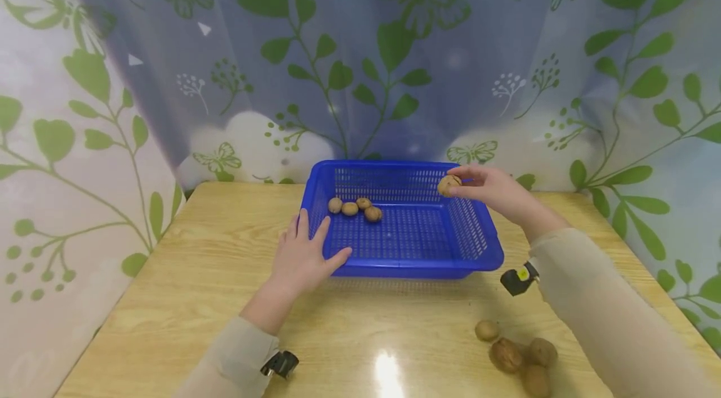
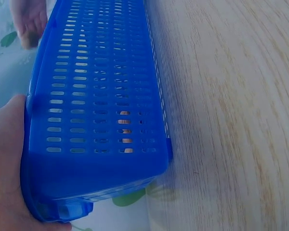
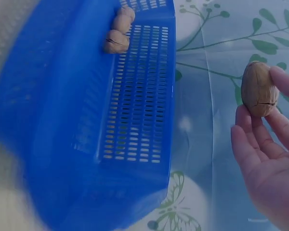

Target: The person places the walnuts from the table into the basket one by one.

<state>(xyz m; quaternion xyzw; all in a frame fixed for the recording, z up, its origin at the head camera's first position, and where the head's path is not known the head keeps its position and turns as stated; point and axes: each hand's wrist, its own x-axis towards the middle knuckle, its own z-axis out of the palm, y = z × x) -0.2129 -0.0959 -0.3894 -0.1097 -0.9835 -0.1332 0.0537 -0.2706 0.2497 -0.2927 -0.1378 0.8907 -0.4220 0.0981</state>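
A blue slotted plastic basket (image 1: 394, 264) sits on the wooden table with several walnuts (image 1: 350, 209) inside, toward its left end. My left hand (image 1: 301, 260) rests on the basket's front left corner, fingers spread and straight. In the left wrist view that hand (image 2: 5, 159) touches the rim beside the front wall. Over the basket's back right corner, my right hand (image 1: 490, 188) pinches a walnut (image 1: 449, 185) between thumb and fingers. The right wrist view shows this walnut (image 3: 258, 89) with a crack across its shell.
Several more walnuts (image 1: 507, 355) lie clustered on the table (image 1: 186, 285) at the front right, below the right forearm. A curtain (image 1: 349, 72) with leaves and butterflies hangs right behind the basket and along both sides.
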